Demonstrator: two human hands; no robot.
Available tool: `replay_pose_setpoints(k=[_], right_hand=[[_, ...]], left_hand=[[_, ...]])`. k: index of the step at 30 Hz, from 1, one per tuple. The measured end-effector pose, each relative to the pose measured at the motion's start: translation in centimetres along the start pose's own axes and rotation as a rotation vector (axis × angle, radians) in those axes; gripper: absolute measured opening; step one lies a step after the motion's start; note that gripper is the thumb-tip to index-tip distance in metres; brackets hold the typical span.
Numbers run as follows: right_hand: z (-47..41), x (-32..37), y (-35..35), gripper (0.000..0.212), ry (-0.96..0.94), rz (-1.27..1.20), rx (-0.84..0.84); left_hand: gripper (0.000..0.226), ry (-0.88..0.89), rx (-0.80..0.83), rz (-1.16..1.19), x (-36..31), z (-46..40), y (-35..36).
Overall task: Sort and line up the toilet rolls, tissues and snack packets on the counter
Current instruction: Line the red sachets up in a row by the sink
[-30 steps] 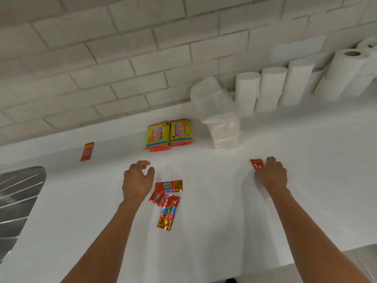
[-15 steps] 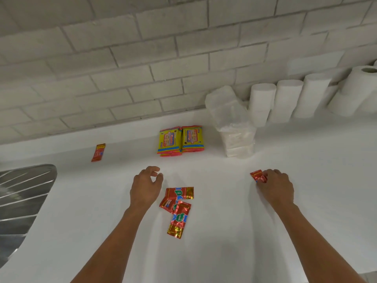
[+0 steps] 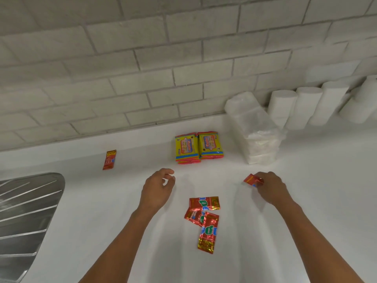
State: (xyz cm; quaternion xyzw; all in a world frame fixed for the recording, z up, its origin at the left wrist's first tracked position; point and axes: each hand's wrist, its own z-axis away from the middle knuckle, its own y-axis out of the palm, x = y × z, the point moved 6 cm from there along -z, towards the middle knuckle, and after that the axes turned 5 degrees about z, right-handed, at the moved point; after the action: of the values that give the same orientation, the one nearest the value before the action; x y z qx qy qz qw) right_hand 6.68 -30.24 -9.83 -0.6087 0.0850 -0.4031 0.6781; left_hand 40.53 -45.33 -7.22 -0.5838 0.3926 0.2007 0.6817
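My right hand [image 3: 270, 187] pinches a small red snack packet [image 3: 253, 180] just above the white counter [image 3: 306, 201]. My left hand [image 3: 157, 187] hovers with loosely curled fingers and holds nothing. Between my arms lies a loose pile of red foil snack packets [image 3: 205, 217]. Two yellow tissue packs [image 3: 196, 147] sit side by side near the wall. A wrapped stack of white tissues [image 3: 255, 127] stands to their right. Upright toilet rolls [image 3: 306, 107] line the wall at the far right. One more red packet [image 3: 109, 159] lies alone at the left.
A ribbed steel sink drainer [image 3: 26, 211] fills the counter's left edge. A grey brick wall [image 3: 163, 58] backs the counter. Bare white counter stretches in front of the tissue stack and to the right of my right arm.
My right hand has lifted the small red packet slightly off the counter. The camera has swung left and down, so the rolls sit further right. My left hand stays about where it was.
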Motion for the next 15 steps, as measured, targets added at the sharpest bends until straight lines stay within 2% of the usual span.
replay_pose_setpoints(k=[5,9,12,15], right_hand=[[2.4,9.8,0.2,0.034,-0.268,-0.003,0.09],[4.7,16.9,0.4,0.03,-0.399,-0.016,0.092],[5.9,21.1,1.2,0.029,-0.463,-0.137,0.099],[6.7,24.2,2.4,0.032,-0.478,-0.274,0.148]], left_hand=[[0.02,0.114,0.102,0.091,-1.6,0.0,-0.5],[0.032,0.26,0.137,0.037,-3.5,0.6,-1.3],[0.037,0.336,0.154,0.02,-3.4,0.7,-2.2],[0.036,0.311,0.138,0.019,-1.6,0.4,-3.6]])
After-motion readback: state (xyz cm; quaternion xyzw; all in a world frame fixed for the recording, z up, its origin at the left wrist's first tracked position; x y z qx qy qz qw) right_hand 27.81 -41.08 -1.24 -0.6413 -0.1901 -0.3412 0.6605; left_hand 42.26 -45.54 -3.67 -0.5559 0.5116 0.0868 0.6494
